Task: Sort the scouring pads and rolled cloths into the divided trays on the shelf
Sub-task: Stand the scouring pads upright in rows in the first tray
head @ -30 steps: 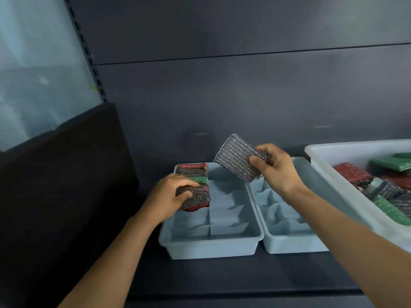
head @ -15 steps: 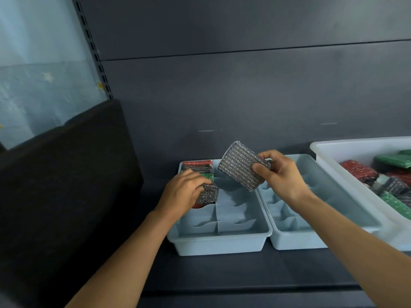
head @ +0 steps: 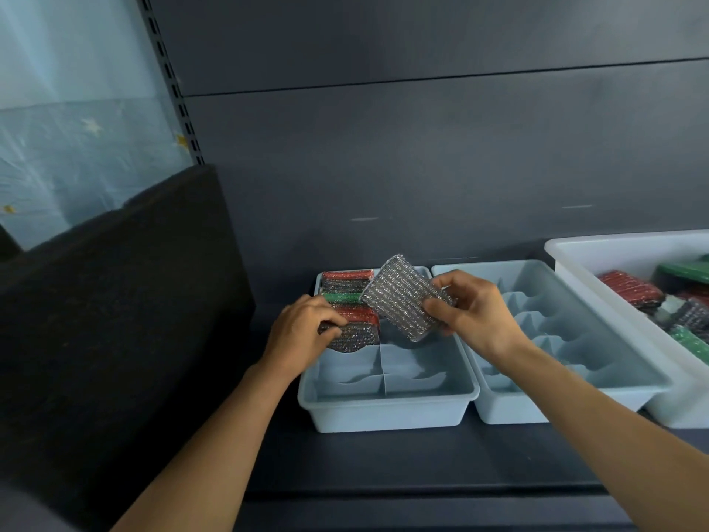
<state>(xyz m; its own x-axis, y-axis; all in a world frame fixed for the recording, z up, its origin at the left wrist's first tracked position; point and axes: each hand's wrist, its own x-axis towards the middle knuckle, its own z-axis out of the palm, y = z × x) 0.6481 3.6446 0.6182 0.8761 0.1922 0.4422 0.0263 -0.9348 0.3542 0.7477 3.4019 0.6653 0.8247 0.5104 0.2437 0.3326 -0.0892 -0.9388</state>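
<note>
Dropped lower since a moment ago: silver scouring pad (head: 407, 297), tilted above left divided tray (head: 387, 414). White bin (head: 614, 240), right edge: loose pads (head: 629, 288), red, green, grey. Left divided tray's rear-left compartments: upright pads (head: 347, 276), front grey pad (head: 355, 337) gripped by left hand (head: 299, 335). Right hand (head: 475, 312) pinching silver scouring pad.

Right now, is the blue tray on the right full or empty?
Empty, as far as shows: the right tray has only bare dividers; the right hand and arm hide part.
</note>
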